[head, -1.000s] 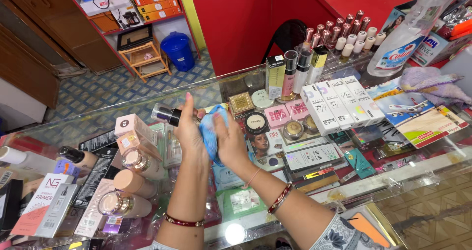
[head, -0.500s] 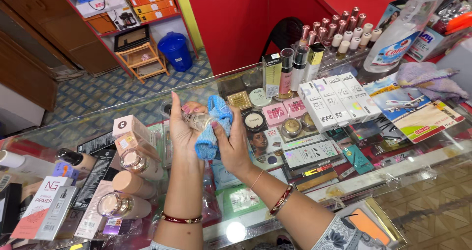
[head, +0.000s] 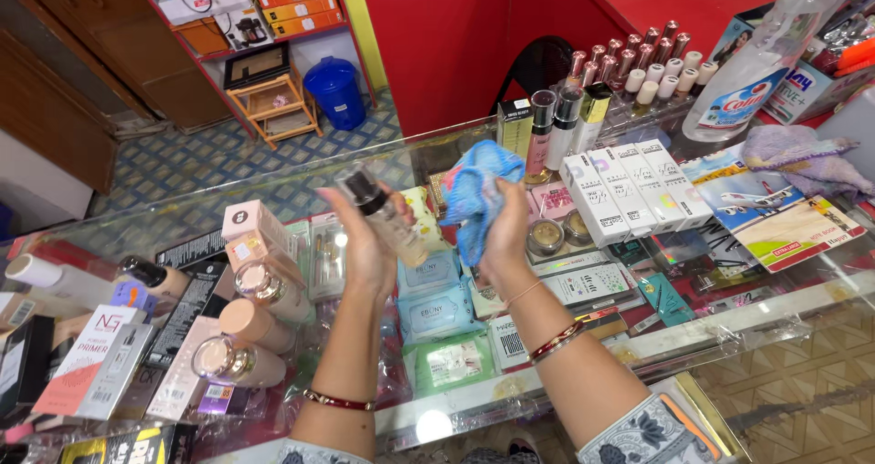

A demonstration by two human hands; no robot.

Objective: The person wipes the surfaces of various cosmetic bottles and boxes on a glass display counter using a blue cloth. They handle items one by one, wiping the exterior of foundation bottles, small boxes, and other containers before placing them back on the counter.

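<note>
Left hand (head: 365, 241): fingers wrapped around clear cylindrical glass bottle with black cap (head: 378, 213). Right hand (head: 506, 236): fingers bunching soft crumpled blue cloth (head: 474, 190) above glossy glass worktop (head: 273, 195).

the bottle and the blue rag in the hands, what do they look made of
The bottle in the left hand looks like clear glass or hard plastic with a glossy black cap: light shines through its pale body. The blue rag in the right hand looks like soft matte cloth, since it bunches in loose folds.
</note>
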